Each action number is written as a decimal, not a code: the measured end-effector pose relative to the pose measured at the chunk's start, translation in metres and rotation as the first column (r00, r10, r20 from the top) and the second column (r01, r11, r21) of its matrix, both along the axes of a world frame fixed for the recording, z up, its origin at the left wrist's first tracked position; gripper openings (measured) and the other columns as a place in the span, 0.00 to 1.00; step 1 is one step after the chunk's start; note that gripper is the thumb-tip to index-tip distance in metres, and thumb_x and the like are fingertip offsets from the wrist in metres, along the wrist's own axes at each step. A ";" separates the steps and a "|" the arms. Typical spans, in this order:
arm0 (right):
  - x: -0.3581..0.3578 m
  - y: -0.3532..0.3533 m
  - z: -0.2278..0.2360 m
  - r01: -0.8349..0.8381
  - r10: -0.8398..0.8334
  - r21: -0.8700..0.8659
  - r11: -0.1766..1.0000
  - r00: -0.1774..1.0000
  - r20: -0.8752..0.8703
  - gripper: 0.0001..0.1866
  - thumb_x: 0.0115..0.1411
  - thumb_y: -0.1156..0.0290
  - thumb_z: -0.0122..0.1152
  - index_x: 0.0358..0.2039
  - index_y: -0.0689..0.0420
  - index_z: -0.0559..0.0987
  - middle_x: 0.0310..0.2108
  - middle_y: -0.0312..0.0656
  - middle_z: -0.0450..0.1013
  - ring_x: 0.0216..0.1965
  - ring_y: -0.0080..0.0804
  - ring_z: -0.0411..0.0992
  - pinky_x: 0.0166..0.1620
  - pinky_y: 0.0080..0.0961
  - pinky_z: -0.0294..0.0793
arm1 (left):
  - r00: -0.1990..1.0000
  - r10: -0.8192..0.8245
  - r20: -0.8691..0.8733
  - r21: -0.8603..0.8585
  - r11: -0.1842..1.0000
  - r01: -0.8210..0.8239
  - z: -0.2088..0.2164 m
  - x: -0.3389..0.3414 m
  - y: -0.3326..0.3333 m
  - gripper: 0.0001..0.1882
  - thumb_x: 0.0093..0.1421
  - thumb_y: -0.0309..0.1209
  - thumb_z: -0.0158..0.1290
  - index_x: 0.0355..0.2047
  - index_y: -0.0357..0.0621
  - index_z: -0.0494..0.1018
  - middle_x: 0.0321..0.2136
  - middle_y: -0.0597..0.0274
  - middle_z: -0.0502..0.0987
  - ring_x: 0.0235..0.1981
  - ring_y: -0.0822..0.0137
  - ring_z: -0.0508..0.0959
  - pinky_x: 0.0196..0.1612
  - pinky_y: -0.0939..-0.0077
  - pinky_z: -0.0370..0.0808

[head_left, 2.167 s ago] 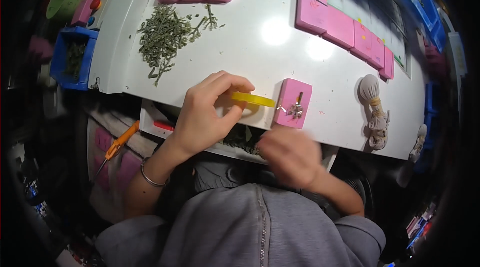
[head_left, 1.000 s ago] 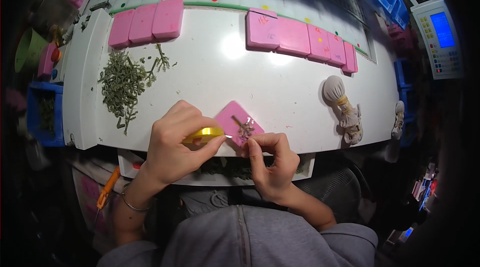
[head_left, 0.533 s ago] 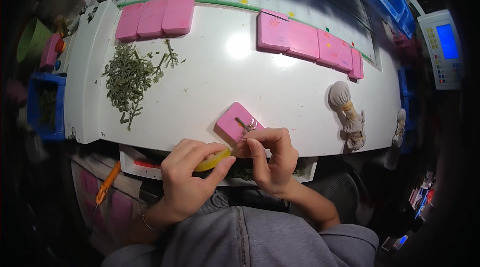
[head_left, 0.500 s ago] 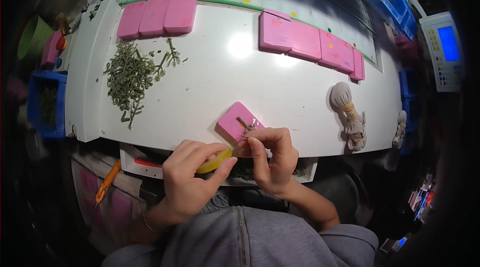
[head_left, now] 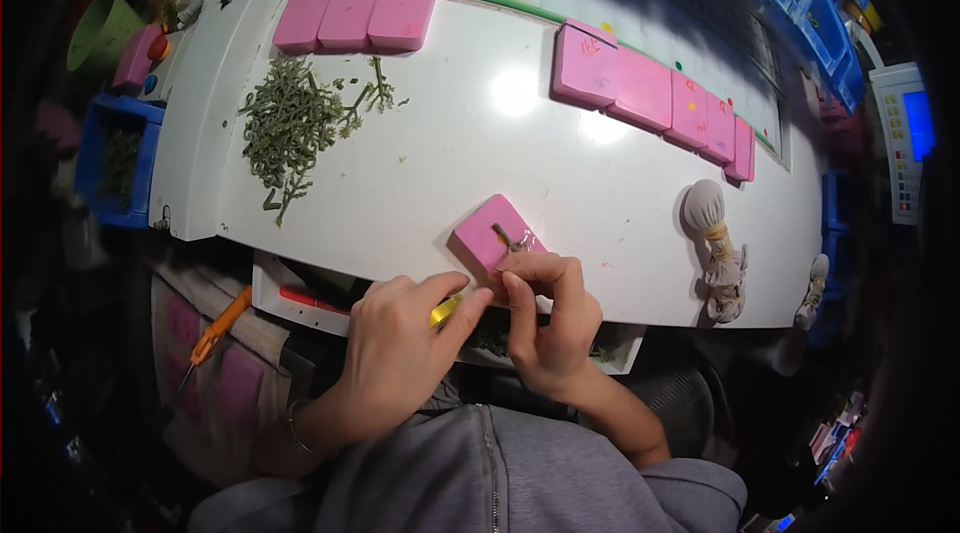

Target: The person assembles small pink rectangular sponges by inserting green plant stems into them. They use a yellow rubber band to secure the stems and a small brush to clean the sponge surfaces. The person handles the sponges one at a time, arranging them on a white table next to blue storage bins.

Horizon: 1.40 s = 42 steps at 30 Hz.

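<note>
My left hand (head_left: 395, 343) curls round a yellow roll of tape (head_left: 446, 310), with only part of its rim showing between thumb and fingers. Just right of it, my right hand (head_left: 550, 318) pinches thumb and forefinger together at the near corner of a pink block (head_left: 480, 231). What lies in that pinch is too small to make out. On the block rests a small grey-green sprig (head_left: 502, 231), partly hidden by my right fingers, with a shiny clear patch beside it. The two hands are close together at the front edge of the white table (head_left: 400, 203).
A pile of grey-green branched pieces (head_left: 290, 123) lies at left. Pink blocks stand along the back, at left (head_left: 345, 15) and right (head_left: 640, 88). A tied cloth pouch (head_left: 712, 233) lies at right. Below the edge are an open drawer (head_left: 625, 348) and an orange-handled tool (head_left: 220, 323).
My left fingers have shifted over the tape roll, covering more of it, and its thumb has come nearer my right hand. My right hand keeps its pinch at the block. The whole view has shifted.
</note>
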State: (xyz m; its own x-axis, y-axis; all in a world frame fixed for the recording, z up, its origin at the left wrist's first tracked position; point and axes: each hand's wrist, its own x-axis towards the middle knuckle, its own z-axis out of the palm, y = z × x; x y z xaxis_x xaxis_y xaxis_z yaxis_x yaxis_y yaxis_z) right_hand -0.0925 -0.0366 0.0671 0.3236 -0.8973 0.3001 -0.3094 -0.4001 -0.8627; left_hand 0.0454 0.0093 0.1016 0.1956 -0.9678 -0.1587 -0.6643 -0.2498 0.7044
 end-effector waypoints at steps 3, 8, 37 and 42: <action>-0.004 -0.002 0.001 -0.061 0.061 0.024 0.998 0.998 0.011 0.07 0.51 0.85 0.57 0.30 0.64 0.70 0.28 0.46 0.73 0.22 0.34 0.73 0.25 0.23 0.73 | 0.999 0.049 -0.021 -0.052 0.997 -0.050 -0.009 -0.004 0.002 0.06 0.50 0.29 0.57 0.27 0.42 0.75 0.19 0.53 0.73 0.23 0.54 0.73 0.27 0.65 0.69; -0.006 -0.004 0.011 -0.121 0.111 -0.065 0.991 0.985 -0.133 0.08 0.48 0.85 0.58 0.29 0.64 0.70 0.31 0.47 0.69 0.23 0.37 0.71 0.24 0.25 0.71 | 0.988 0.123 -0.092 -0.098 0.986 -0.132 -0.017 -0.008 0.005 0.05 0.49 0.31 0.58 0.24 0.45 0.74 0.17 0.55 0.71 0.22 0.53 0.72 0.27 0.62 0.69; 0.010 0.007 0.011 -0.199 0.134 -0.238 0.951 0.955 -0.266 0.08 0.43 0.80 0.59 0.26 0.59 0.72 0.27 0.42 0.69 0.23 0.36 0.70 0.23 0.26 0.69 | 0.855 0.357 -0.375 -0.062 0.911 -0.408 -0.024 0.035 0.030 0.04 0.49 0.24 0.58 0.27 0.42 0.75 0.19 0.59 0.74 0.18 0.70 0.73 0.21 0.78 0.69; 0.042 0.038 -0.022 -0.520 0.464 -0.011 0.854 0.771 -0.435 0.08 0.49 0.72 0.55 0.28 0.58 0.66 0.23 0.40 0.62 0.24 0.36 0.70 0.22 0.28 0.70 | 0.704 0.370 -0.606 -0.077 0.854 -0.515 -0.007 0.062 0.037 0.04 0.56 0.21 0.54 0.32 0.34 0.75 0.23 0.67 0.75 0.20 0.82 0.70 0.23 0.90 0.67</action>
State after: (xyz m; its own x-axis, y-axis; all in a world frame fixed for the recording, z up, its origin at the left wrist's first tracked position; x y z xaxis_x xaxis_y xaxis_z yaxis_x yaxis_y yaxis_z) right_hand -0.0508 0.0017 0.0450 0.8265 -0.5454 0.1393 -0.3465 -0.6880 -0.6376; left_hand 0.1073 0.0466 0.0945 0.5581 -0.8122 -0.1698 0.0049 -0.2014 0.9795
